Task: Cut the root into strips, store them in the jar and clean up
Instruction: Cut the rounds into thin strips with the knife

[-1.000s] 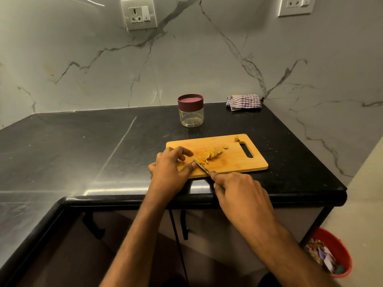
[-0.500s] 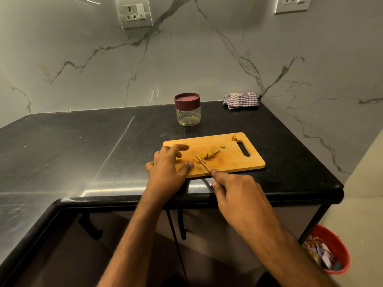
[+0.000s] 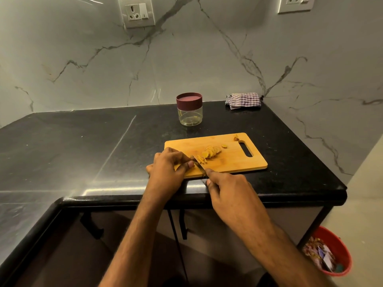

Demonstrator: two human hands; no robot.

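Observation:
A wooden cutting board lies near the front edge of the black counter. Yellow root slices sit in a row on it, with a single slice and a scrap farther right. My left hand pinches the uncut root piece, which its fingers mostly hide. My right hand grips a knife whose blade rests on the board right beside my left fingertips. A clear jar with a maroon lid on stands behind the board.
A folded checked cloth lies in the back right corner against the marble wall. A red bin with wrappers stands on the floor at the right. Cabinet handles hang below the counter edge.
The knife blade has come down and in toward my left fingertips, from slightly raised to resting on the board. The view shifted a little; my left hand stays in place.

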